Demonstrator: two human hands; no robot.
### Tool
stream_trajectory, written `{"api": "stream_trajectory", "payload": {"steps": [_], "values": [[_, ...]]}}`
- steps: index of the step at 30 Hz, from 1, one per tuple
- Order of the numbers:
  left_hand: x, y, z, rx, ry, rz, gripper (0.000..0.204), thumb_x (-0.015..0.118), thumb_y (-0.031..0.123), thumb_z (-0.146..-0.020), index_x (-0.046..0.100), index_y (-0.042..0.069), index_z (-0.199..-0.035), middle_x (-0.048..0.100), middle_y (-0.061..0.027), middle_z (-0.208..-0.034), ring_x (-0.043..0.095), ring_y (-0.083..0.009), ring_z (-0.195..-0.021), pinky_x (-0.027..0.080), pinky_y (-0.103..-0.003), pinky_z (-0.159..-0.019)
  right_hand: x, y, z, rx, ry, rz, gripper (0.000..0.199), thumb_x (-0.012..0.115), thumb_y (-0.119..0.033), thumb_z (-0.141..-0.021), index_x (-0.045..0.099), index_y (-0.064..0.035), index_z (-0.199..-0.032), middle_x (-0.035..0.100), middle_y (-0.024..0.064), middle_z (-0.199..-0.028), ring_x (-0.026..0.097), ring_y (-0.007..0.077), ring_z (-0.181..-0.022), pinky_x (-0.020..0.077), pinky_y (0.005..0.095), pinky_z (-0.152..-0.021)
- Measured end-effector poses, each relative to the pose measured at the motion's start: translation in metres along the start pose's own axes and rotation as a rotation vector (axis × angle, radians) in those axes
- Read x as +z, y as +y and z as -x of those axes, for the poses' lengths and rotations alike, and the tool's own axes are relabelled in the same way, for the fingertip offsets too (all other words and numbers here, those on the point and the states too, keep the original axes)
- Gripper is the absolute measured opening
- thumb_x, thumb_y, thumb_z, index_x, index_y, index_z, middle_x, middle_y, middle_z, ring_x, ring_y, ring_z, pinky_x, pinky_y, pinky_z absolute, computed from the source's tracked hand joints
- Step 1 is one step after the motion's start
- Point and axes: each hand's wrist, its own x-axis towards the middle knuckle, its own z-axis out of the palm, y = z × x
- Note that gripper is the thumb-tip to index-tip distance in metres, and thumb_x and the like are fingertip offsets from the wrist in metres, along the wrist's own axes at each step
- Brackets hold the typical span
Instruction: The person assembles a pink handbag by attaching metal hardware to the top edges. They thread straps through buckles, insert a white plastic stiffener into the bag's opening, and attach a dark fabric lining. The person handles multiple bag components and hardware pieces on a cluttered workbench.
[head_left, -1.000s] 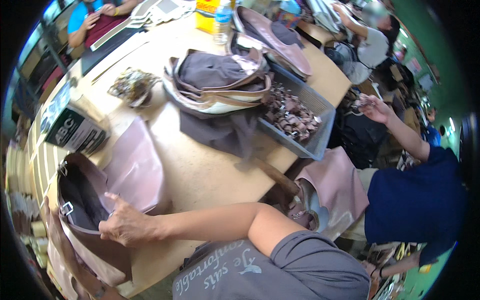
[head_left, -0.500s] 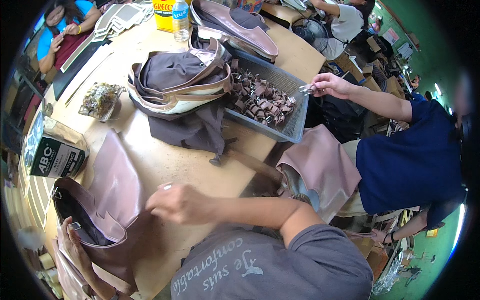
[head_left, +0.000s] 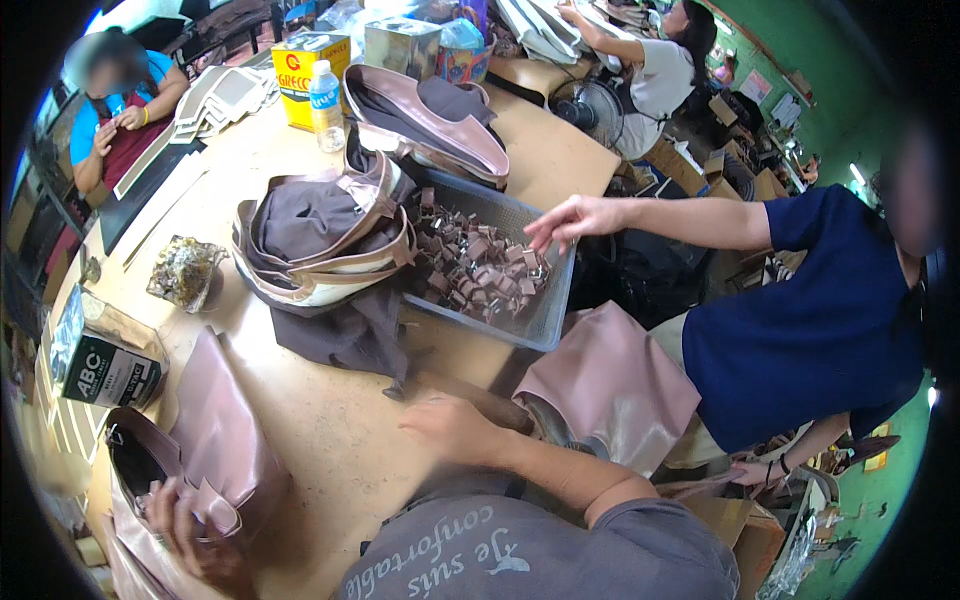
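At the lower left, a shiny pink handbag (head_left: 240, 450) with a dark lining lies on the table, its mouth gaping. My left hand (head_left: 190, 535) is closed on the bag's rim, fingers bent over the edge of the opening. My right hand (head_left: 455, 432), blurred, is over the table's near edge, right beside the wooden handle of a hammer (head_left: 470, 396). Whether its fingers touch the handle cannot be told. The dark hammer head rests by a brown cloth flap hanging from a stack of bag pieces (head_left: 320, 235).
A grey plastic basket (head_left: 480, 328) holds many pink leather tabs with metal fittings. A co-worker's hand (head_left: 575, 220) reaches over it from the right. A green-labelled can (head_left: 115, 370), a lumpy plastic-wrapped bundle (head_left: 187, 272), a water bottle (head_left: 327, 110) and a yellow can (head_left: 297, 85) also stand around.
My right hand has moved right, from near the bag to beside the hammer handle. My left fingers now bend over the bag's rim. The co-worker's hand, earlier holding a small metal-fitted piece, has moved over the basket.
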Motion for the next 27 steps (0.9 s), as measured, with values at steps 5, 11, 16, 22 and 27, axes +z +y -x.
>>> {"api": "stream_trajectory", "payload": {"steps": [5, 11, 16, 22, 27], "values": [[0.061, 0.071, 0.003, -0.039, -0.311, 0.446, 0.025, 0.056, -0.005, -0.068, 0.058, 0.001, -0.093, 0.058, -0.0148, -0.100, 0.054, -0.0349, -0.098, 0.042, -0.045, -0.087, 0.006, 0.005, 0.008, -0.060, -0.011, 0.062, 0.011, 0.057, -0.011, -0.074, 0.058, -0.0043, -0.083, 0.058, 0.0096, -0.074, 0.057, 0.0265, -0.069, 0.0447, 0.0370, -0.065], [0.129, 0.093, 0.043, -0.053, -0.561, 0.524, 0.025, 0.060, 0.001, -0.070, 0.057, 0.004, -0.094, 0.057, -0.0122, -0.101, 0.053, -0.0329, -0.098, 0.042, -0.041, -0.084, 0.018, 0.006, 0.010, -0.076, -0.036, 0.000, 0.012, 0.055, -0.011, -0.072, 0.058, -0.0047, -0.081, 0.057, 0.0105, -0.071, 0.057, 0.0259, -0.065, 0.0451, 0.0360, -0.060], [0.163, 0.100, 0.091, -0.054, -0.459, 0.423, 0.027, 0.062, 0.010, -0.071, 0.056, 0.007, -0.097, 0.053, -0.0101, -0.111, 0.047, -0.0329, -0.108, 0.036, -0.046, -0.093, 0.030, 0.012, 0.012, -0.078, -0.119, -0.024, 0.017, 0.054, -0.011, -0.070, 0.060, -0.0043, -0.085, 0.058, 0.0106, -0.074, 0.058, 0.0262, -0.069, 0.0463, 0.0365, -0.065], [0.167, 0.097, 0.090, -0.085, -0.477, 0.467, 0.028, 0.063, 0.010, -0.070, 0.057, 0.010, -0.097, 0.053, -0.0079, -0.111, 0.048, -0.0308, -0.108, 0.034, -0.045, -0.095, 0.037, 0.018, 0.010, -0.074, -0.173, -0.039, 0.018, 0.055, -0.011, -0.070, 0.061, -0.0044, -0.086, 0.060, 0.0108, -0.078, 0.059, 0.0262, -0.072, 0.0468, 0.0370, -0.067], [0.169, 0.093, 0.094, -0.090, -0.446, 0.473, 0.024, 0.062, 0.008, -0.070, 0.059, 0.010, -0.094, 0.055, -0.0076, -0.109, 0.049, -0.0304, -0.106, 0.035, -0.044, -0.093, 0.031, 0.019, -0.005, -0.085, -0.121, 0.002, 0.014, 0.057, -0.013, -0.071, 0.061, -0.0057, -0.083, 0.060, 0.0107, -0.073, 0.059, 0.0260, -0.066, 0.0470, 0.0367, -0.061]]}}
